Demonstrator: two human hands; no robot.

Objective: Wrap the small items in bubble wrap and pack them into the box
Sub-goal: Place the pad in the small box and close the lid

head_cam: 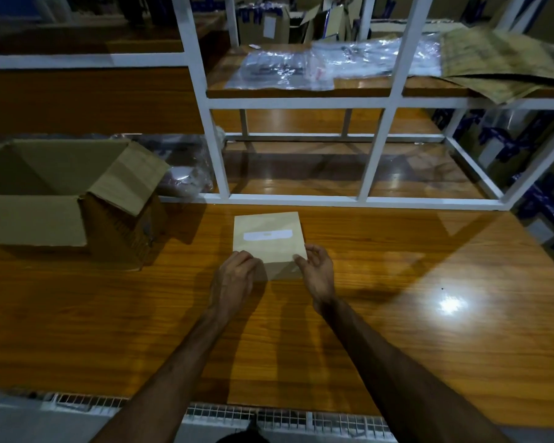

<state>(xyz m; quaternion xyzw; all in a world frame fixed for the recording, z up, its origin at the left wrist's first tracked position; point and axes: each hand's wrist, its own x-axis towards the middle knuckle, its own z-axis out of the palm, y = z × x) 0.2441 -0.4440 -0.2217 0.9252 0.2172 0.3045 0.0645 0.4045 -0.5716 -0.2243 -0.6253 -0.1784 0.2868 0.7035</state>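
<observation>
A glossy wooden bench (397, 314) fills the view in a dim storeroom. Both bare forearms reach forward over it. The left hand (234, 279) rests knuckles up on the near left corner of a small flat tan packet (267, 238), fingers curled; whether it grips cannot be told. The right hand (317, 271) pinches the packet's near right corner between thumb and fingers. The packet lies mid-bench and bears a white label. To the left stands an open cardboard box (45, 199), flaps out, well apart from the packet. Behind rises a white frame (378, 148); its shelf (301, 87) carries clear plastic bags (285, 68) and brown paper (499, 59).
</observation>
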